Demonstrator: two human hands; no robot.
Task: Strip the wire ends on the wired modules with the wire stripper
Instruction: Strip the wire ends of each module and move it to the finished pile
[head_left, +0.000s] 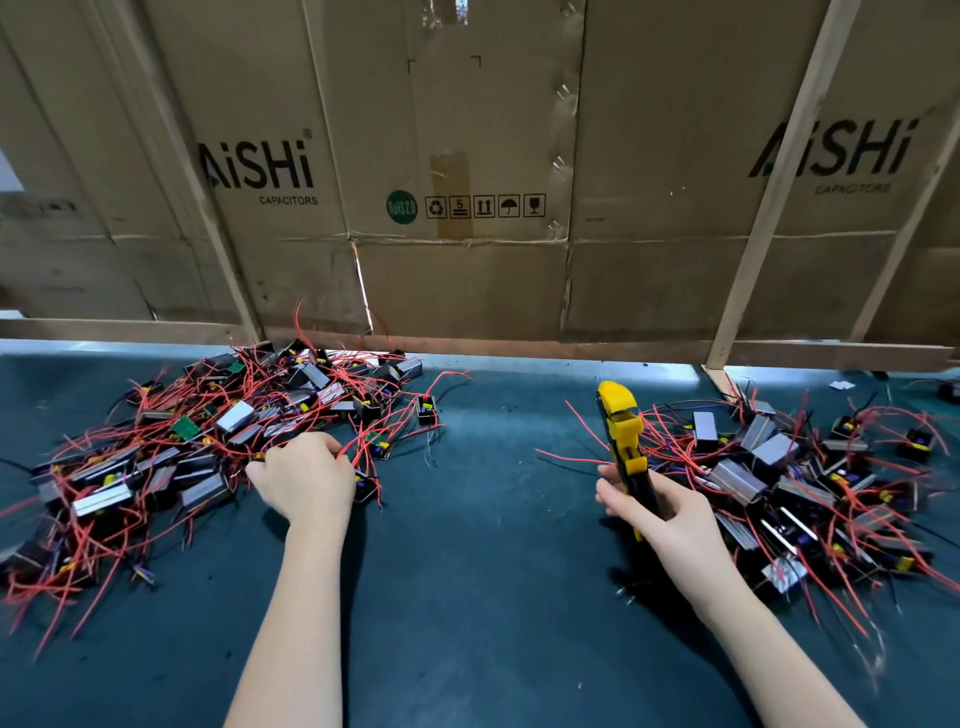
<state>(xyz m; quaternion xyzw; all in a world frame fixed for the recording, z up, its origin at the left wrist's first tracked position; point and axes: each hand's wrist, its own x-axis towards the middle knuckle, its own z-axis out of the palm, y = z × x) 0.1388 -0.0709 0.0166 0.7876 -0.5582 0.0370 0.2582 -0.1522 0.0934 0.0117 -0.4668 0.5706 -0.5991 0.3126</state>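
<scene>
Dark worktop (467, 597). Left hand (304, 480) curled into tangled modules (208, 431); right hand (657, 512) gripping wire stripper (621, 436). Likely snagging neighbouring wires.

Two bare forearms come into view from the lower edge, with no sleeves, gloves, watch or bands on them. The left hand (304, 475) and right hand (660, 512) are bare too, slender, with no rings showing. Fingernails cannot be made out clearly. Nothing worn shows anywhere along either arm

Cardboard wall (467, 156) behind dark-green table mat (493, 571)
</scene>
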